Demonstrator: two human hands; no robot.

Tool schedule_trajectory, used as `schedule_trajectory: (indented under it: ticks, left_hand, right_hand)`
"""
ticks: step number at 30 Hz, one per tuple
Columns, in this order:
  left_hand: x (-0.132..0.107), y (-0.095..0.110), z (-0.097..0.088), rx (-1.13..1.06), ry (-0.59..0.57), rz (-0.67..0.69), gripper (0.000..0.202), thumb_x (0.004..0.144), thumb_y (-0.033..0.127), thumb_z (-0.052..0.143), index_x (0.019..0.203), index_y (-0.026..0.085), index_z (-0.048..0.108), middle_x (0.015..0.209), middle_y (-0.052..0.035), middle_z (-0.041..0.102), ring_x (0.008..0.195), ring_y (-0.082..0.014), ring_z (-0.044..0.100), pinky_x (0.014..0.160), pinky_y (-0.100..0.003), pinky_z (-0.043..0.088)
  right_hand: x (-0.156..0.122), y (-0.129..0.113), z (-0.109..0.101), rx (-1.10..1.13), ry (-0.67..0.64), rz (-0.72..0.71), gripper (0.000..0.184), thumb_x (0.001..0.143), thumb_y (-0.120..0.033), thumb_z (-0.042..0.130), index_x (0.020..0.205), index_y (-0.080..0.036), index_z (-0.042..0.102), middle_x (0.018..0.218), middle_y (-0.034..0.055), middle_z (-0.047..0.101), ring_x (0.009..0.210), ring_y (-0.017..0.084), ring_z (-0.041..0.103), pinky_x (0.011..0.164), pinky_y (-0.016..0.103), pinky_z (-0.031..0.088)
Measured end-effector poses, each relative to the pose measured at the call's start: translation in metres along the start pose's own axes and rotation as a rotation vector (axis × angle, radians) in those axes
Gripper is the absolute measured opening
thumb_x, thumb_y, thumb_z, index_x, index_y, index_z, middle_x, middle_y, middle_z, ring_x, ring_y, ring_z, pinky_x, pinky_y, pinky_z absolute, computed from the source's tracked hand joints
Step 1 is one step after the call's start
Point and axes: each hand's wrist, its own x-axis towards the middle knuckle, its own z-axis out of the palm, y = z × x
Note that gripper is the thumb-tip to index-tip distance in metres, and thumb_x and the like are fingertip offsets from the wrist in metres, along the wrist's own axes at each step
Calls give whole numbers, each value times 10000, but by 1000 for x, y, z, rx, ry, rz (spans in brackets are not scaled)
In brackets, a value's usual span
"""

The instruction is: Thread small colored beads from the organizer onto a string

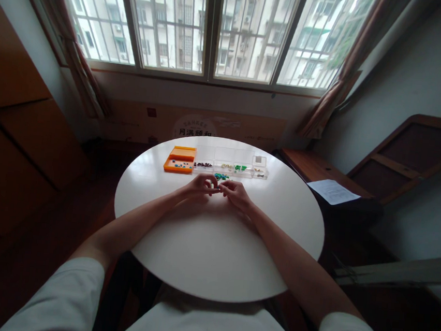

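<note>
The glossy white bench (212, 253) has a rounded edge. Near its far edge sit an orange tray (183, 152), left of centre, and, rightward, clear boxes (243, 157); green-blue pieces (221, 177) lie just nearer.

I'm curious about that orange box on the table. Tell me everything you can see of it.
The box is bright orange, plastic by its look, and shallow, with a low rim around its front part. A raised panel, perhaps an opened lid, stands behind. A few small bluish pieces lie scattered inside. It rests on the white table, left of a clear container; whether they touch is unclear. The left hand is in front and to the right, apart from it.
</note>
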Motion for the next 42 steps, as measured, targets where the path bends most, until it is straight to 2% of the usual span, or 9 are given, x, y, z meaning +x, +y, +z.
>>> schedule_trajectory:
  ticks: [3,8,24,42]
  left_hand:
    - [2,-5,1,20,29,7,378,637,428,713,725,84,583,648,-14,589,494,-63,545,456,-179,474]
    - [4,-9,1,39,1,22,383,664,441,691,742,77,605,648,-22,594,490,-67,551,445,-177,469]
    - [3,-8,1,35,-38,17,374,679,439,678,741,75,613,661,-27,593,505,-72,557,461,-182,481]
    - [2,-7,1,48,-28,-14,392,667,453,679,737,74,606,658,-23,592,498,-72,561,441,-168,452]
  right_hand:
    - [0,-1,0,-1,6,7,340,681,-464,636,733,-129,659,627,30,607,527,103,502,503,238,419]
    - [0,-1,-1,7,-2,20,326,676,-449,641,725,-127,657,630,33,608,528,102,502,500,236,415]
    - [0,2,-2,-14,-22,31,288,692,-412,626,721,-127,657,602,20,593,514,98,500,488,225,405]
    - [0,2,-2,-25,-26,47,281,694,-396,621,718,-118,651,593,19,585,516,94,495,488,219,398]
